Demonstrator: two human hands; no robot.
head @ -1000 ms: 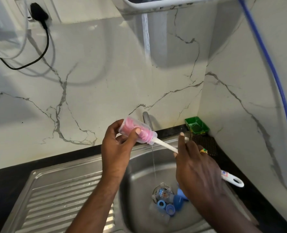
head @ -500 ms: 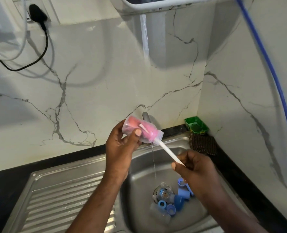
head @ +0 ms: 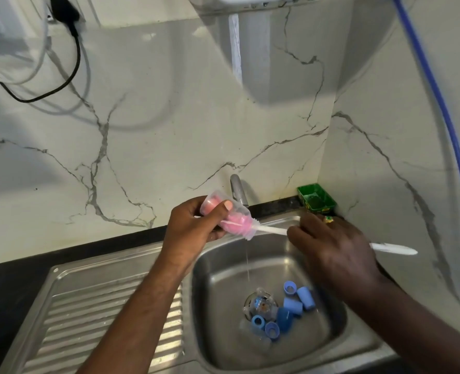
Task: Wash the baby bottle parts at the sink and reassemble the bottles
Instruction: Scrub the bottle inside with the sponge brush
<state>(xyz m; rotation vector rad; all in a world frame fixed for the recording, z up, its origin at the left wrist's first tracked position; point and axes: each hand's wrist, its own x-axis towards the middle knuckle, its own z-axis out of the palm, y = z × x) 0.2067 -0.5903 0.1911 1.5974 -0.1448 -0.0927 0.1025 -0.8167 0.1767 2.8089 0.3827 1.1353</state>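
**Q:** What lies nearest the camera?

**A:** A ribbed stainless draining board [head: 102,306], then the smooth, rounded basin of the steel sink [head: 223,279]. Around its drain sit loose blue parts [head: 290,310], small plastic caps and rings, beside a clear printed piece [head: 261,306].

**Q:** And the hands?

**A:** They are above the basin. The left hand [head: 193,228] grasps a small clear baby bottle [head: 215,205], which is tilted with its mouth down and to the right. The right hand [head: 331,247] is wrapped round the thin white handle of a bottle brush [head: 270,229]. The brush's pink spongy head sits inside the bottle. A fine thread of water [head: 247,263] falls from the bottle's mouth into the basin.

**Q:** How is this scrub best done?

**A:** Probably by holding the bottle firmly and twisting the brush so it reaches the base. Keeping the mouth low would let the water drain out.

**Q:** What is beyond?

**A:** A curved metal tap [head: 238,188] and a square green tub [head: 316,198] in the corner. Behind them are glossy white walls [head: 169,130] with grey veins.
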